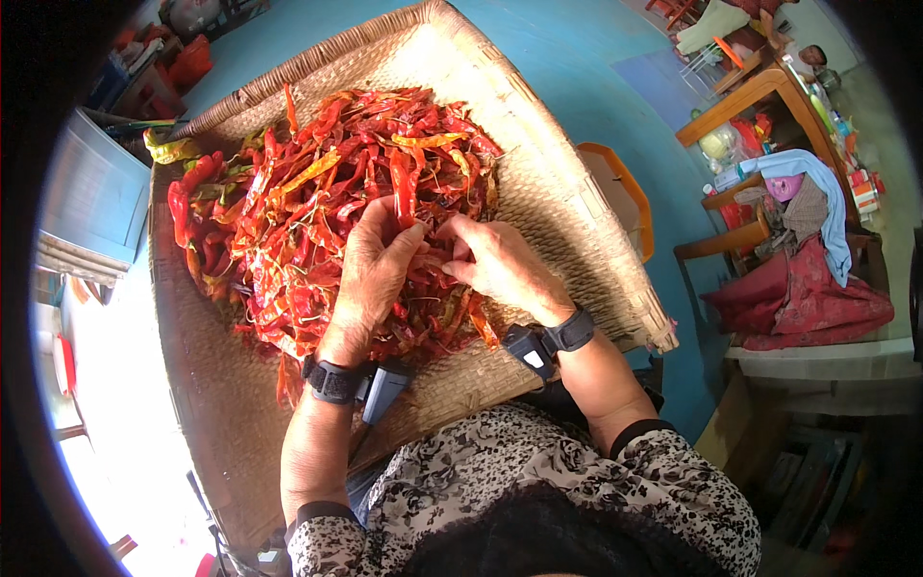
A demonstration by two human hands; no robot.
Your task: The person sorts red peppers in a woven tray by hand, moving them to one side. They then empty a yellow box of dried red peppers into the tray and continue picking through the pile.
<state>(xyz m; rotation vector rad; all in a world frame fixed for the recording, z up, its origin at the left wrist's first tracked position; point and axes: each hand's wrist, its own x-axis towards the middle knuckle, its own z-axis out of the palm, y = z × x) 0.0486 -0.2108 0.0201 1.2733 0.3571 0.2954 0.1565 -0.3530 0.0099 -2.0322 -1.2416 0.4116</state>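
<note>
A wide woven basket tray (553, 183) holds a heap of dried red chili peppers (298, 221), with some orange and yellowish ones among them. Above the right part of the heap, my left hand (377, 255) pinches a red chili pepper (402, 185) that points away from me. Close beside it, my right hand (495, 260) has its thumb and fingers bent together near the pepper's lower end; whatever lies between its fingertips is too small to make out. Black straps with small devices circle both wrists.
An orange-rimmed container (625, 192) stands on the blue floor (567, 58) past the tray's right side. Farther right, a wooden chair (731, 226) carries a pile of clothes (808, 269). At the left is a light blue panel (91, 197) near a bright opening.
</note>
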